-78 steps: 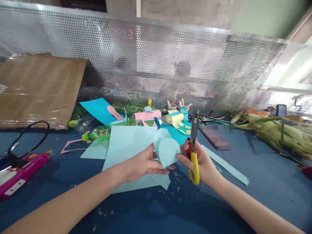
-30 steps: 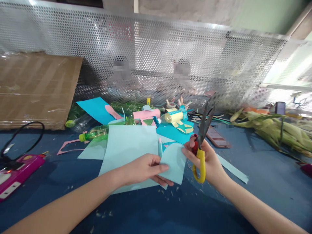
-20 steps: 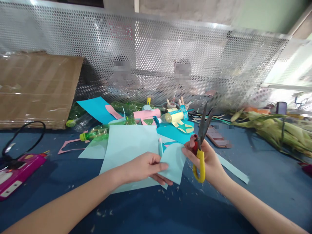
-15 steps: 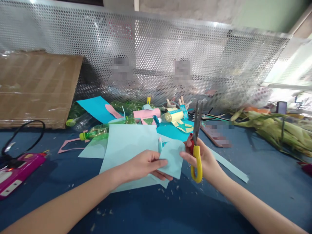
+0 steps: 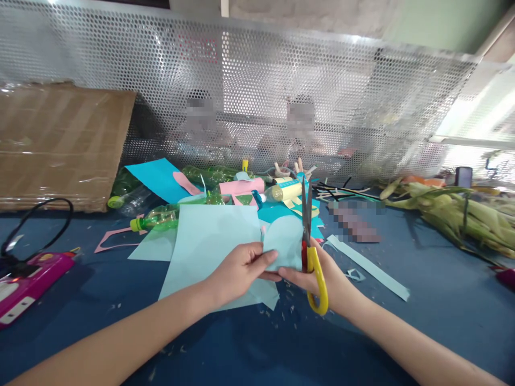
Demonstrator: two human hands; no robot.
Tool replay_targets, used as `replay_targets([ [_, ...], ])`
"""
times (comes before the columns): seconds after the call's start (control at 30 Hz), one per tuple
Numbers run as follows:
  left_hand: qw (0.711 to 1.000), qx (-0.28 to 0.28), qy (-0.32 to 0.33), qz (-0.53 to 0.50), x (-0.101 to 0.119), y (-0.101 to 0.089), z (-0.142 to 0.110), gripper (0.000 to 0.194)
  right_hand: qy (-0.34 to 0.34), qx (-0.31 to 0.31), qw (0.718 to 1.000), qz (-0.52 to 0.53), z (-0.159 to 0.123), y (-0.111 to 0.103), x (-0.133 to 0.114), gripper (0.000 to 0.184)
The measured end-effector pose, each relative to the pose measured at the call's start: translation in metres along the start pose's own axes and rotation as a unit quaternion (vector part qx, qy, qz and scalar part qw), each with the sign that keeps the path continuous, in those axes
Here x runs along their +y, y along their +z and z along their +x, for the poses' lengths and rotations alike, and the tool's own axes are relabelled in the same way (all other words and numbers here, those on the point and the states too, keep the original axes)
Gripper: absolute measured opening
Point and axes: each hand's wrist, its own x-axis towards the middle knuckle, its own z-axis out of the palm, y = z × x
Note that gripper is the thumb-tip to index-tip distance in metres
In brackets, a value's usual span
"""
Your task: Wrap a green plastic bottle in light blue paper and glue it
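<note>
Paper [image 5: 284, 238] in grip [image 5: 241, 268] — bottle [image 5: 161, 217] contents unclear

The big sheet [image 5: 211, 236] lies on the counter [image 5: 249, 354] in front of you. Over its right side, the small paper [image 5: 284, 244] is in your left hand [image 5: 239, 268], and the scissors [image 5: 318, 284] are in your right hand [image 5: 333, 281]. Bottles [image 5: 163, 215] and paper lie in a pile behind the sheet. On your left, the power strip [image 5: 38, 284] sits before the cardboard [image 5: 60, 150]. On your right, the paper strip [image 5: 372, 269] lies before the phone [image 5: 357, 224], with husks [image 5: 454, 214] farther right.
</note>
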Motion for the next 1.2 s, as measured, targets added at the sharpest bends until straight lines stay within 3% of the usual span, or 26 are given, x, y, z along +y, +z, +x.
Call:
replay_targets([
  [0.2, 1.0, 0.0, 0.004, -0.015, 0.002, 0.005, -0.003, 0.049, -0.001, 0.009, 1.0, -0.019, -0.002, 0.0, -0.001, 0.036],
  [0.57, 0.998, -0.062, 0.011, -0.005, 0.004, 0.001, -0.003, 0.039, -0.01, 0.016, 1.0, -0.014, 0.001, -0.002, 0.0, 0.037],
  [0.83, 0.999, -0.008, 0.033, -0.016, 0.004, -0.003, -0.001, 0.04, -0.019, 0.042, 0.999, 0.008, 0.006, -0.01, -0.01, 0.041],
  [1.0, 0.999, -0.015, 0.037, -0.001, 0.003, -0.004, 0.001, 0.046, -0.018, 0.036, 0.999, 0.018, 0.007, -0.012, -0.005, 0.039],
  [1.2, 0.999, 0.01, -0.023, 0.043, 0.001, -0.012, 0.004, 0.049, -0.032, 0.049, 0.998, -0.02, 0.011, -0.016, 0.001, 0.04],
])
